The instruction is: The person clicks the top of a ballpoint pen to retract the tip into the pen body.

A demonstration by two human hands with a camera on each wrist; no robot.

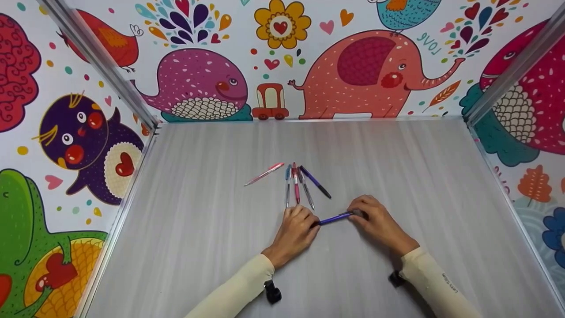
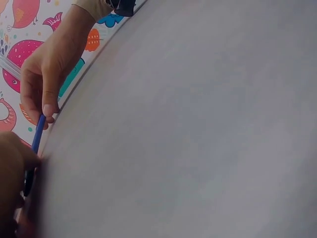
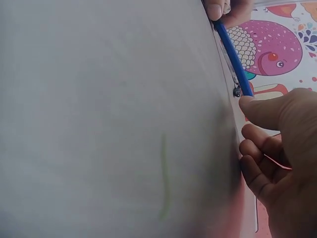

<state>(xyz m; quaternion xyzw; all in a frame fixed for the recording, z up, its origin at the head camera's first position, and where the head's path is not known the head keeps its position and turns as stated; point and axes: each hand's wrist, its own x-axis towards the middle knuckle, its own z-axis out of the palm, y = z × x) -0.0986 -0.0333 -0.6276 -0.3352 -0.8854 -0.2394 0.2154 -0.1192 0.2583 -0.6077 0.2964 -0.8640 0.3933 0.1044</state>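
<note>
A blue pen (image 1: 334, 218) is held between both hands above the table, slanting slightly up to the right in the head view. My left hand (image 1: 295, 229) pinches its left, dark end. The thumb and fingers of my right hand (image 1: 377, 221) grip the other end, where a small dark grey part shows; its kind is unclear. In the right wrist view the blue barrel (image 3: 234, 54) spans the gap between the hands. Just beyond my left hand lie a clear pen with a blue cap (image 1: 288, 185), a red pen (image 1: 296, 183) and a clear pen with a dark top (image 1: 306, 190).
A dark blue pen (image 1: 315, 182) lies slanted right of the group, and a pink-red clear pen (image 1: 265, 174) lies apart to the left. The grey table (image 1: 198, 185) is bordered by printed panels (image 1: 282, 57) with metal frame edges. Black wrist devices hang at both sleeves.
</note>
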